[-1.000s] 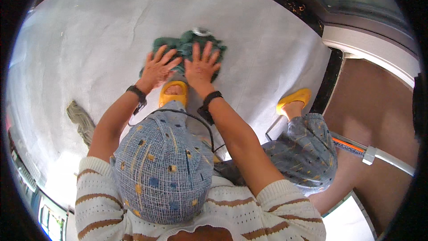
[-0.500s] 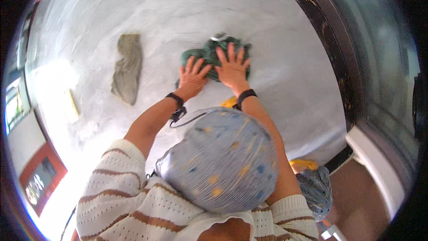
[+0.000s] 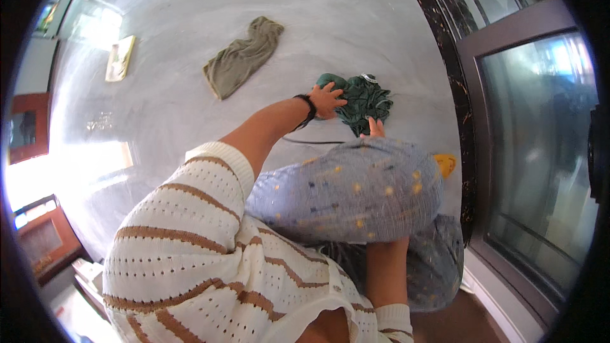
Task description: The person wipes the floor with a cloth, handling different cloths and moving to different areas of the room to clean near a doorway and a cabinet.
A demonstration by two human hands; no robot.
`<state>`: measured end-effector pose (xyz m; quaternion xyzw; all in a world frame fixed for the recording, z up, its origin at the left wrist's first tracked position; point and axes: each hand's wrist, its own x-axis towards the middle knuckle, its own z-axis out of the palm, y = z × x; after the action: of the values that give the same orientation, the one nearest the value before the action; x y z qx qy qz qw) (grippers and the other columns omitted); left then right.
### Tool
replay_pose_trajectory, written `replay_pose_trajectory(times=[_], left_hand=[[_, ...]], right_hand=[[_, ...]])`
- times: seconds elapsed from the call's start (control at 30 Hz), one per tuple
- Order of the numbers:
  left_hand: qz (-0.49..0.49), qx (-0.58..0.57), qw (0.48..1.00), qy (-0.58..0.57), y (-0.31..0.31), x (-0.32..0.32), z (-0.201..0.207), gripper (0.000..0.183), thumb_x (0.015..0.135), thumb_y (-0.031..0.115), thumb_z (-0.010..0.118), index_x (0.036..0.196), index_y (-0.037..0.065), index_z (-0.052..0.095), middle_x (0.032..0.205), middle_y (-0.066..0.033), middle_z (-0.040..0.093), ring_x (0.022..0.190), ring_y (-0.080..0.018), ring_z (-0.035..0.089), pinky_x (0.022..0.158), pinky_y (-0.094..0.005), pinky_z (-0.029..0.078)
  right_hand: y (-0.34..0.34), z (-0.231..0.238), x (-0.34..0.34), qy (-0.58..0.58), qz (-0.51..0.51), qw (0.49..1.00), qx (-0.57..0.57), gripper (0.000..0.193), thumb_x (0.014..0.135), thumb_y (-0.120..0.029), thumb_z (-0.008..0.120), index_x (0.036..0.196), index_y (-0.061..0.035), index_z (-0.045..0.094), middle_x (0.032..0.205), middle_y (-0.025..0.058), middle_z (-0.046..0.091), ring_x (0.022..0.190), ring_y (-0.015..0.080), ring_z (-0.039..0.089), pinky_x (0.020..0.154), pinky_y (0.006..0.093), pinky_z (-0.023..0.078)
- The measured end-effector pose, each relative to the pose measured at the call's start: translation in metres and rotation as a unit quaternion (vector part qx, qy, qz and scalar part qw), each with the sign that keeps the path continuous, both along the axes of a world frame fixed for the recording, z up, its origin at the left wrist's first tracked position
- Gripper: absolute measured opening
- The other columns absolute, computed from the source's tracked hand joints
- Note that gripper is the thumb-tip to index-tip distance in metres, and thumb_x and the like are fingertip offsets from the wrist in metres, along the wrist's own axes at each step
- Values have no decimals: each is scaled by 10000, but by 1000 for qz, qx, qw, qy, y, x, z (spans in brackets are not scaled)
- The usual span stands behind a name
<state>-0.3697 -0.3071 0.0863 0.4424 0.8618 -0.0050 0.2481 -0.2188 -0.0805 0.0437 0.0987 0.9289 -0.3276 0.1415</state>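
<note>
A crumpled dark green cloth (image 3: 367, 105) with a small whitish piece at its top edge lies on the grey floor (image 3: 190, 130). My left hand (image 3: 327, 100) rests on its left side, fingers spread and holding nothing. At the cloth's near edge, the fingers of my right hand (image 3: 375, 128) stretch out; my bent knee in patterned trousers (image 3: 356, 190) hides the rest of that hand. A black band (image 3: 307, 111) circles my left wrist. Further left lies a flat olive cloth (image 3: 244, 57), apart from both hands.
A thin pale booklet-like item (image 3: 119, 59) lies on the floor at far left. To the right, a dark stone strip (image 3: 462, 108) borders the floor beside a framed glass door (image 3: 540, 133). My yellow shoe (image 3: 446, 164) shows past my knee. Reddish-brown furniture (image 3: 47, 241) stands lower left.
The view has turned, so both cloths appear further right. My right hand has drawn back from the green cloth's top to its near edge, partly behind my knee. My left hand stays on the cloth.
</note>
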Motion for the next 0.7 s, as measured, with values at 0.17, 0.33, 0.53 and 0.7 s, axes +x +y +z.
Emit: replay_pose_trajectory(times=[0.17,0.33,0.53,0.7], left_hand=[[19,-26,995,-97,-17,-38,98,558,928,440,577,1419,193,482,1333,-157,558,1217,-382,528,990,-467,460],[-34,2,996,79,13,-57,232,595,932,496,563,1413,154,490,1386,-129,544,1280,-359,488,1066,-469,397],[-84,93,988,89,31,-71,339,607,904,456,626,1405,141,490,1402,-166,498,1275,-356,486,1072,-480,369],[-28,269,947,-176,64,-76,331,682,901,470,617,1474,167,407,1482,-191,410,1365,-345,400,1119,-542,312]], right_hand=[[-16,26,22,-49,-68,993,-78,587,940,-303,552,1481,-159,374,1542,166,295,1375,411,332,1100,518,343],[-3,55,-3,-51,-94,992,-70,568,935,-316,548,1454,-123,423,1495,181,386,1349,387,384,1092,490,361],[-6,42,-3,-7,-82,997,-3,576,915,-347,600,1392,-43,492,1385,184,535,1281,339,504,1041,442,416],[10,38,2,-21,-91,995,30,578,915,-337,598,1404,-51,481,1397,189,520,1287,359,488,1062,443,394]])
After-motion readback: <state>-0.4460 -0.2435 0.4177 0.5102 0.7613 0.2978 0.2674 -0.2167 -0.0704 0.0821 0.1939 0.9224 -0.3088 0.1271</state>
